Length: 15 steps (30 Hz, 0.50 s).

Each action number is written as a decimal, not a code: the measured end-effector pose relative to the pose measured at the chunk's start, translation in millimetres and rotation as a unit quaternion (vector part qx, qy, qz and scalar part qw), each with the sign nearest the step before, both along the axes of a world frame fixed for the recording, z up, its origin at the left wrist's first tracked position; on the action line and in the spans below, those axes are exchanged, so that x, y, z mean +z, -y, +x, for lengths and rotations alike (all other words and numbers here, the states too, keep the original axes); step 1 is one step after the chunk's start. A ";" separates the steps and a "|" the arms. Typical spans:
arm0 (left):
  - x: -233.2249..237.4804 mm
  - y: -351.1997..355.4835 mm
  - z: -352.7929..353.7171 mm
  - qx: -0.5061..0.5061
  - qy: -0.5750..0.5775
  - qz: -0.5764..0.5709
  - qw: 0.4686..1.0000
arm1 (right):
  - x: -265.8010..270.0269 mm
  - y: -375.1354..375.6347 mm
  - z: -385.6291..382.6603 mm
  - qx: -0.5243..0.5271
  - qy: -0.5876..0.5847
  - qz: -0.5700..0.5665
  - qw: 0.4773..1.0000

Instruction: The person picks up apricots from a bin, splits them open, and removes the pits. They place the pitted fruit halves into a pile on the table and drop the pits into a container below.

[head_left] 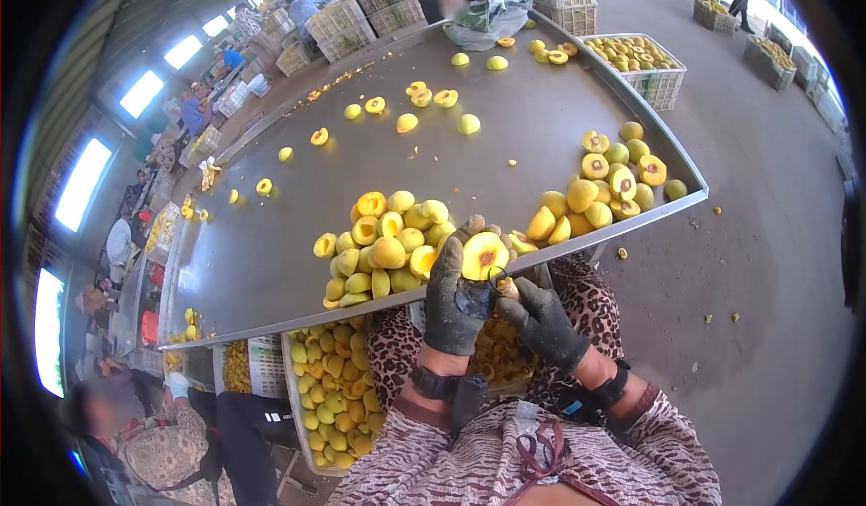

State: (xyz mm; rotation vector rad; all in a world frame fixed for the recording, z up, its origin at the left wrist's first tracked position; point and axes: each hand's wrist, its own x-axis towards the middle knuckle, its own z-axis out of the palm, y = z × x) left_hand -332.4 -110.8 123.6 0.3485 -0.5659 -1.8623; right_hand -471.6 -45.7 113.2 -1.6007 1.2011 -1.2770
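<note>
My left hand (451, 300), in a dark glove, is closed around a yellow peach half (484, 255) with its cut face and reddish pit cavity turned up. My right hand (548, 324), also gloved, grips a small pitting tool (507, 287) by its yellowish handle. The tool's thin metal loop lies right at the lower edge of the peach half. Both hands are at the near rim of a metal table (298, 222). To the left of my left hand is a heap of peach halves (388, 253); another pile of peaches (582, 192) lies to the right.
Loose halves (408, 123) are scattered across the table, with a plastic bag (490, 21) at its far end. Below the near edge stands a crate of peaches (334, 389). Another full crate (639, 59) is beyond the right rim. A person (171, 452) sits at lower left.
</note>
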 end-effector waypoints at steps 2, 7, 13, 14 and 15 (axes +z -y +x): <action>0.7 -4.3 0.2 -0.020 -0.004 0.004 1.000 | 2.8 1.6 3.1 0.001 0.016 -0.001 1.000; 0.9 -11.6 -9.3 0.023 0.032 0.040 0.998 | 0.1 14.2 7.3 -0.061 0.013 -0.053 0.997; -1.3 8.8 -16.9 0.090 0.144 -0.028 0.985 | -25.1 24.5 18.8 -0.015 0.148 0.068 0.986; 0.4 9.4 -19.1 0.088 0.142 0.041 0.985 | -35.5 25.5 17.5 0.018 0.206 0.130 0.970; -2.7 11.4 -19.7 0.086 0.156 0.062 0.982 | -49.9 26.1 16.3 0.018 0.210 0.122 0.970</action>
